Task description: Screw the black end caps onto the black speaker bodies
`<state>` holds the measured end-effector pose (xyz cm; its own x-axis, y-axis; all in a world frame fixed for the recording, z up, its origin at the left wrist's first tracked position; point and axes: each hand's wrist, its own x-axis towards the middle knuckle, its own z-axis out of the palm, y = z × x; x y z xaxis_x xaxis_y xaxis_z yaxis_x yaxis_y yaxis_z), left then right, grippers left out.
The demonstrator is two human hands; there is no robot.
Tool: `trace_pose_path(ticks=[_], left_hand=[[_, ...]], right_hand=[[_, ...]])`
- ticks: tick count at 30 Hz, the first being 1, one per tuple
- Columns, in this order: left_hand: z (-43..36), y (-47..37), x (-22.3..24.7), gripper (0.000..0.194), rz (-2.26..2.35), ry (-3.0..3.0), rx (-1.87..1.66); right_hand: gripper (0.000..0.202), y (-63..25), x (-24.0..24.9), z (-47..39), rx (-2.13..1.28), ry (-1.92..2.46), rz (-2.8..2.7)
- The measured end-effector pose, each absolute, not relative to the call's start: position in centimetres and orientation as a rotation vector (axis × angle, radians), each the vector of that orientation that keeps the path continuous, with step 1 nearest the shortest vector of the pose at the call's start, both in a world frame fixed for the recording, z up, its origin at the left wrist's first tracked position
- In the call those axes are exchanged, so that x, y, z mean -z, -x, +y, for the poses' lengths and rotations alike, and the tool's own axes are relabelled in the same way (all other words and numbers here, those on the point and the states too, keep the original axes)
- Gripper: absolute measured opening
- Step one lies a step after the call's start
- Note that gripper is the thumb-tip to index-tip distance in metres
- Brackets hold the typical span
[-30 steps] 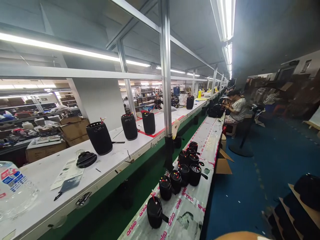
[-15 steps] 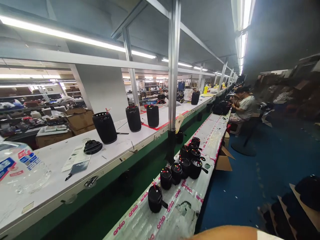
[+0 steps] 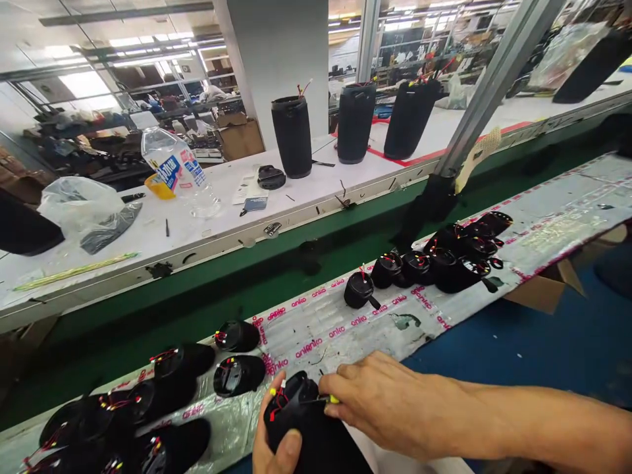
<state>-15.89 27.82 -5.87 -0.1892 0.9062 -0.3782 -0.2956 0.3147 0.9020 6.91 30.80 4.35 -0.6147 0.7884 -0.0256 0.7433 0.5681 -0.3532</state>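
Note:
My left hand (image 3: 281, 442) is wrapped round a black cylindrical speaker housing (image 3: 320, 434) at the bottom centre, thumb on its near side. The housing is tilted, its open end facing up, and red wires with white and yellow connectors (image 3: 279, 395) stick out of it. My right hand (image 3: 378, 401) pinches a thin tool with a yellow handle (image 3: 334, 399). The tool's dark shaft points left to the housing's rim; its tip is hard to make out. Just beyond my left hand lies another black housing (image 3: 240, 375) with wires showing.
Several black housings (image 3: 165, 395) lie on the plastic-covered bench (image 3: 316, 329) at left, and another cluster (image 3: 444, 263) stands at right. Behind runs a white table (image 3: 217, 243) with a clear bottle (image 3: 180, 171), a plastic bag (image 3: 81, 210) and tall black cylinders (image 3: 292, 138). A metal post (image 3: 494, 85) rises at right.
The view has swung left and down. Both my hands, the held housing and the yellow-handled tool now show; before, only a piece of a forearm showed at the bottom edge.

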Motion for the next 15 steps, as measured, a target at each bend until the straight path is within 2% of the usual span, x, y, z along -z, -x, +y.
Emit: trace_pose_path(ticks=[5, 15], left_hand=[[27.5, 16.1, 5.7, 0.103, 1.375, -0.61, -1.18], [27.2, 16.0, 4.5, 0.102, 1.429, -0.626, -1.212]], right_hand=[[0.017, -5.9, -3.6, 30.4, -0.329, 1.21, -2.715], [0.017, -5.5, -3.3, 29.9, -0.233, 1.161, -2.743]])
